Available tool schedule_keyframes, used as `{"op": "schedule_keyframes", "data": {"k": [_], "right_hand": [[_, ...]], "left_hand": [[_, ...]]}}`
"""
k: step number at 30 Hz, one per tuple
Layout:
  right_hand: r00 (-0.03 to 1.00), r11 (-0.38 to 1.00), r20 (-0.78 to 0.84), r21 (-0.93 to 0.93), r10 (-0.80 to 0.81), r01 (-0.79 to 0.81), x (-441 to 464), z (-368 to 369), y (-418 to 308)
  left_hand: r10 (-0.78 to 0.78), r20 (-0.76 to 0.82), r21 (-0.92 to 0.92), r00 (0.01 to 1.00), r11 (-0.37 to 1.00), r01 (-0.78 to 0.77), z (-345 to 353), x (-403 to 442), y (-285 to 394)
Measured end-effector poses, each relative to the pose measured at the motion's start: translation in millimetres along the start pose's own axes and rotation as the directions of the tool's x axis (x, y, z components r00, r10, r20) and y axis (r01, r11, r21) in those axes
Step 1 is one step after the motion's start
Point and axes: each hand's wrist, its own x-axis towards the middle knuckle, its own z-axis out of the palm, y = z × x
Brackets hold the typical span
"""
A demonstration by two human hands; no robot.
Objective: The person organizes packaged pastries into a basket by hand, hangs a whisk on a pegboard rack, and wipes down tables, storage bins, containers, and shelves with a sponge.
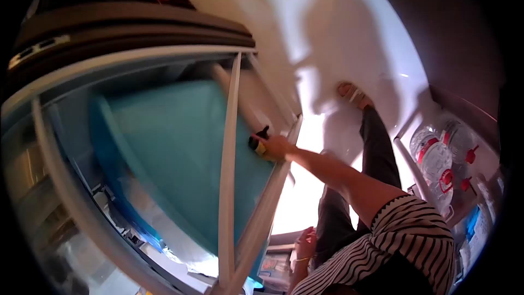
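Note:
My right hand (275, 147) is stretched out to the left and closed around a black-and-yellow object (261, 143) with a black spout-like tip; its exact kind is unclear. It is at the edge of a pale frame (229, 147) with a long crossbar. Behind the bar lies a large teal panel (169, 142), smeared by motion. My left hand (305, 243) hangs low near my thigh, its fingers curled and nothing visible in them. A yellow band circles that wrist.
Clear plastic bottles (434, 155) with red caps and handles stand at the right. Dark brown furniture (136, 24) borders the frame at the top. Under the teal panel are blurred white and blue items (142, 229). My sandalled foot (353, 94) rests on the shiny floor (322, 38).

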Motion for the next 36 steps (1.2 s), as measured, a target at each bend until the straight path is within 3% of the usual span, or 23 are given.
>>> {"op": "schedule_keyframes", "data": {"k": [2, 3, 4, 5, 6, 8, 10, 11, 12, 13, 14, 16, 18, 19, 20, 22, 24, 27, 29, 31, 32, 34, 36], "right_hand": [[0.999, 0.997, 0.007, -0.059, -0.044, 0.045, 18.6, -3.1, 22.1], [0.933, 0.992, -0.343, 0.023, -0.109, 0.124, 40.4, 7.7, 45.0], [0.784, 0.973, -0.619, 0.208, 0.048, 0.104, 66.7, -4.5, 57.5], [0.879, 0.944, -0.396, 0.294, 0.264, -0.151, 90.7, -42.2, 57.4], [0.834, 0.973, -0.514, 0.205, 0.202, -0.11, 117.9, -54.0, 54.8], [0.792, 0.959, -0.609, 0.245, 0.036, 0.144, 187.9, -54.6, 51.8], [0.736, 0.727, -0.665, 0.568, 0.129, 0.386, 238.4, -55.9, 73.5], [0.758, 0.72, -0.637, 0.591, 0.141, 0.363, 226.4, -49.7, 68.0], [0.751, 0.333, -0.552, 0.829, 0.363, 0.449, 201.2, -70.5, 53.5], [0.76, -0.115, -0.394, 0.848, 0.517, 0.517, 179.7, -91.4, 39.7], [0.87, -0.422, -0.361, 0.768, 0.335, 0.481, 145.6, -86.8, 39.8], [0.754, 0.112, -0.546, 0.83, 0.365, 0.546, 103.6, -52.1, 19.0], [0.843, 0.685, -0.537, 0.625, 0.029, 0.375, 60.9, -37.9, -10.7], [0.84, 0.692, -0.542, 0.619, 0.034, 0.371, 65.1, -35.4, -8.5], [0.694, 0.868, -0.702, 0.233, -0.162, 0.439, 73.9, -30.3, -10.6], [0.529, 0.887, -0.74, -0.2, -0.415, 0.416, 101.9, -21.0, -18.0], [0.465, 0.852, -0.78, -0.158, -0.418, 0.5, 147.7, -35.1, -19.6], [0.242, 0.886, -0.885, -0.303, -0.399, 0.352, 190.1, -60.3, -42.9], [0.509, 0.865, -0.838, 0.098, -0.195, 0.493, 182.4, -74.0, -52.0], [0.51, 0.874, -0.83, 0.059, -0.226, 0.482, 163.8, -52.2, -47.5], [0.517, 0.884, -0.818, 0.023, -0.253, 0.468, 141.8, -37.0, -37.8], [0.594, 0.849, -0.661, -0.128, -0.458, 0.512, 86.6, 5.3, -4.0], [0.794, 0.899, -0.466, -0.005, -0.389, 0.438, 23.1, 23.8, 4.6]], "left_hand": [[-0.068, 0.004, -0.065, 0.998, 0.996, 0.068, 4.8, -14.5, -2.5], [-0.114, 0.014, -0.122, 0.993, 0.986, 0.115, 7.7, -17.6, -0.3], [-0.153, 0.029, -0.185, 0.988, 0.97, 0.156, 15.8, -14.4, -0.5], [-0.173, 0.043, -0.193, 0.984, 0.965, 0.178, 24.7, -12.2, -4.3], [-0.203, 0.088, -0.186, 0.975, 0.959, 0.216, 27.9, -15.4, -9.5], [-0.208, 0.104, -0.169, 0.973, 0.96, 0.223, 32.5, -4.9, -8.2], [-0.245, 0.088, -0.243, 0.965, 0.935, 0.26, 39.5, 1.8, -12.1], [-0.264, 0.079, -0.312, 0.961, 0.91, 0.275, 41.2, -2.8, -9.1], [-0.22, 0.069, -0.309, 0.973, 0.923, 0.231, 33.8, 1.4, 6.5], [-0.218, 0.067, -0.313, 0.974, 0.922, 0.228, 34.8, -1.1, 5.9], [-0.194, 0.058, -0.307, 0.979, 0.93, 0.203, 35.9, -0.3, 1.8], [-0.184, 0.09, -0.315, 0.979, 0.927, 0.203, 38.6, -3.0, -11.8], [-0.207, 0.14, -0.292, 0.968, 0.926, 0.24, 28.7, -2.9, 9.8], [-0.237, 0.172, -0.263, 0.956, 0.924, 0.276, 25.8, -1.4, 17.7], [-0.245, 0.189, -0.239, 0.951, 0.928, 0.286, 25.9, -2.3, 19.9], [-0.249, 0.18, -0.27, 0.952, 0.918, 0.291, 34.1, -8.4, 9.4], [-0.26, 0.197, -0.308, 0.945, 0.899, 0.311, 38.4, -7.5, 10.4], [-0.289, 0.212, -0.229, 0.934, 0.914, 0.335, 46.2, -6.5, 11.5], [-0.273, 0.163, -0.229, 0.948, 0.924, 0.305, 46.1, -8.1, 12.7], [-0.342, 0.189, -0.211, 0.921, 0.901, 0.378, 43.2, -7.4, 19.0], [-0.281, 0.172, -0.287, 0.944, 0.903, 0.321, 44.2, -8.0, 19.3], [-0.253, 0.188, -0.293, 0.949, 0.908, 0.3, 45.3, -7.1, 21.0], [-0.238, 0.209, -0.295, 0.948, 0.909, 0.293, 45.8, -10.4, 23.9]]}}
